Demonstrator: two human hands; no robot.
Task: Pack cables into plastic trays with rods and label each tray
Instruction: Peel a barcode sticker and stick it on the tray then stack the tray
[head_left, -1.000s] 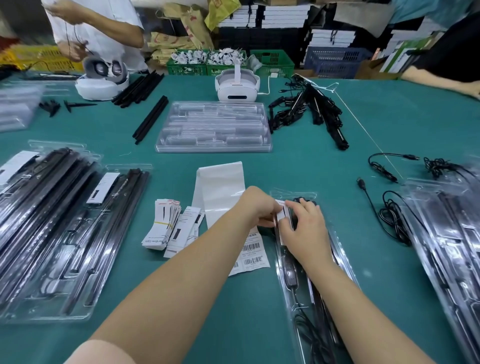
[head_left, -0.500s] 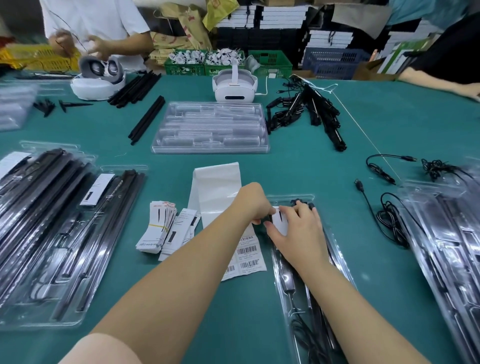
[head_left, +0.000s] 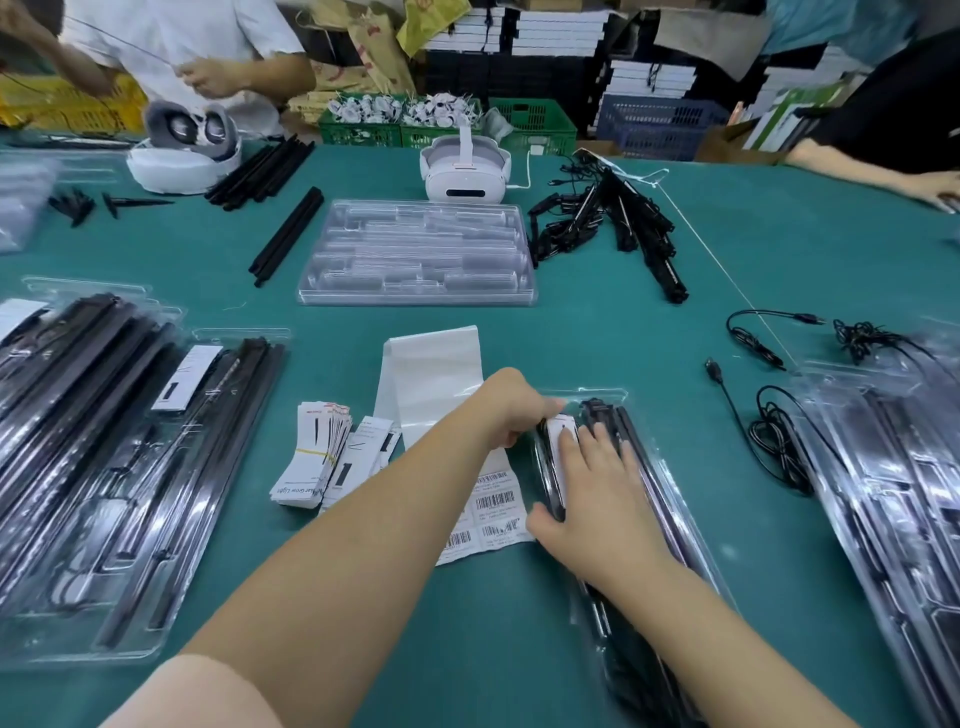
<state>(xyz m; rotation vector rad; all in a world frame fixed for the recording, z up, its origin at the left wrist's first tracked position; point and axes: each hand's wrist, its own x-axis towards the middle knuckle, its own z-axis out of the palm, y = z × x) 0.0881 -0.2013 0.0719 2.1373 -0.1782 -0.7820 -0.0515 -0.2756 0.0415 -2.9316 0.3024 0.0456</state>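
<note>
A clear plastic tray (head_left: 670, 493) holding black rods and a cable lies in front of me, right of centre. A small white label (head_left: 563, 430) sits on its upper left part. My right hand (head_left: 592, 493) lies flat on the tray, and its straight fingers press on the label. My left hand (head_left: 511, 410) has curled fingers and grips the tray's upper left edge beside the label. A sheet of barcode stickers (head_left: 493, 501) lies on the table between my forearms, with its white backing strip (head_left: 431, 374) running away from me.
Packed, labelled trays (head_left: 130, 467) lie at left, and more trays (head_left: 883, 493) at right beside loose black cables (head_left: 774, 436). A banded stack of cards (head_left: 311, 457), empty trays (head_left: 415, 254), black rods (head_left: 285, 236), a cable bundle (head_left: 623, 218) and a white headset (head_left: 465, 171) lie farther off. Other people work at the table's far edge.
My right hand went from pinching the label with curled fingers to lying flat on it. My left hand stayed at the tray's upper left edge.
</note>
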